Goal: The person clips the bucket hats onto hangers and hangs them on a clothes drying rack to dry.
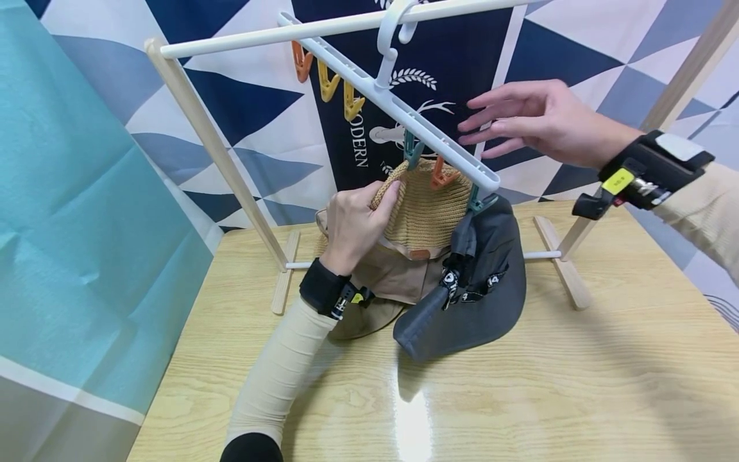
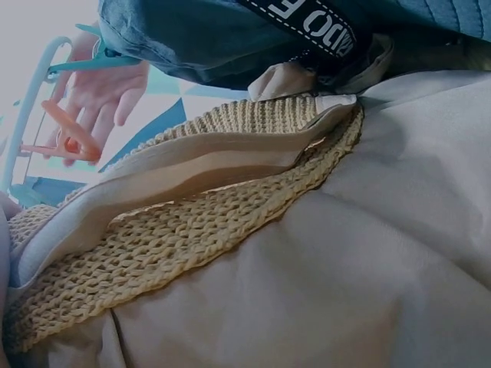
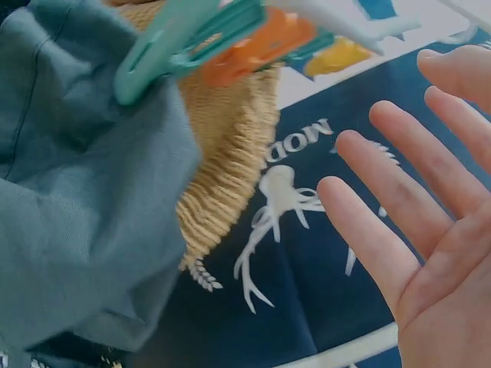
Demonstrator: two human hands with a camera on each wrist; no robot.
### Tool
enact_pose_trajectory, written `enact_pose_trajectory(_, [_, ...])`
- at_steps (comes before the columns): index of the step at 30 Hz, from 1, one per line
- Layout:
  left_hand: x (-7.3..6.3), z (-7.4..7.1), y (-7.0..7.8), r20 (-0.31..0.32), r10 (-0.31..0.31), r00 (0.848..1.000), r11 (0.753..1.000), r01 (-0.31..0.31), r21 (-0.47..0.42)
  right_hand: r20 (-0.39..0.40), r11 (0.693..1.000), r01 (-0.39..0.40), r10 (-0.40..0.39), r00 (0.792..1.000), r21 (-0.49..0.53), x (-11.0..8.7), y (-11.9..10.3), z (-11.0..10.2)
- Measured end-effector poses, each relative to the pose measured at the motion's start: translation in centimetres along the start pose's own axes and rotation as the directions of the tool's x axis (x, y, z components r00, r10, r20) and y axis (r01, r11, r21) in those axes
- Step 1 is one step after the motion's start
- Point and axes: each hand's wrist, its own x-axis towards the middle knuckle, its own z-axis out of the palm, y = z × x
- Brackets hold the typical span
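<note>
In the head view, my left hand (image 1: 358,215) pinches the left edge of a tan knitted hat (image 1: 430,212) between thumb and fingers. A teal clip (image 1: 412,154) and an orange clip (image 1: 441,173) are at the hat's upper edge. The left wrist view shows its inner band (image 2: 199,172) and beige cloth (image 2: 368,253) beside the knit. A dark grey hat (image 1: 491,282) with a lettered black strap hangs from a green clip (image 1: 480,202) at the hanger's near end. My right hand (image 1: 525,119), fingers spread and holding nothing, is in the air right of the white clip hanger (image 1: 398,109).
The hanger hooks over a white rail (image 1: 242,42) on a wooden-legged rack (image 1: 213,147). An orange clip (image 1: 301,62) and two yellow clips (image 1: 328,83) hang at its far end. Below is a wooden table (image 1: 491,398). A patterned cloth (image 1: 254,109) stands behind.
</note>
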Motion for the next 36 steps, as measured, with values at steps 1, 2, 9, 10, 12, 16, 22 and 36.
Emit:
enact_pose_trajectory(1, [0.0,0.0,0.0,0.002,-0.002,1.0,1.0,0.002,0.002,0.006,1.0,0.02,-0.02,1.0,0.017,-0.4,-0.1,-0.3])
enact_pose_trajectory(2, [0.0,0.0,0.0,0.004,-0.002,1.0,1.0,0.002,0.003,-0.001,0.999,0.035,-0.035,0.999,0.017,-0.8,-0.1,-0.5])
enact_pose_trajectory(9, [0.0,0.2,-0.2,0.002,0.002,1.0,1.0,-0.003,0.02,-0.1,0.997,0.069,-0.073,0.992,-0.043,-2.6,-0.4,-1.1])
enact_pose_trajectory(10, [-0.1,0.2,-0.2,0.001,0.003,1.0,1.0,-0.003,0.021,-0.108,0.997,0.066,-0.071,0.992,-0.051,-2.7,-0.4,-1.1])
enact_pose_trajectory(12, [-0.1,0.2,-0.2,-0.001,0.002,1.0,1.0,-0.002,0.021,-0.117,0.996,0.061,-0.067,0.991,-0.058,-2.8,-0.4,-1.0])
enact_pose_trajectory(16, [-0.2,0.2,-0.2,-0.001,-0.004,1.0,1.0,0.004,0.02,-0.126,0.995,0.061,-0.07,0.99,-0.074,-2.9,-0.5,-0.7])
enact_pose_trajectory(22, [-0.2,0.3,-0.4,0.001,-0.007,1.0,1.0,0.007,0.018,-0.147,0.986,0.11,-0.127,0.981,-0.122,-3.7,-1.2,0.0])
enact_pose_trajectory(36, [-0.2,0.0,-0.1,0.004,-0.007,1.0,1.0,0.007,0.02,-0.101,0.929,0.352,-0.364,0.926,-0.116,-5.6,-1.5,2.0])
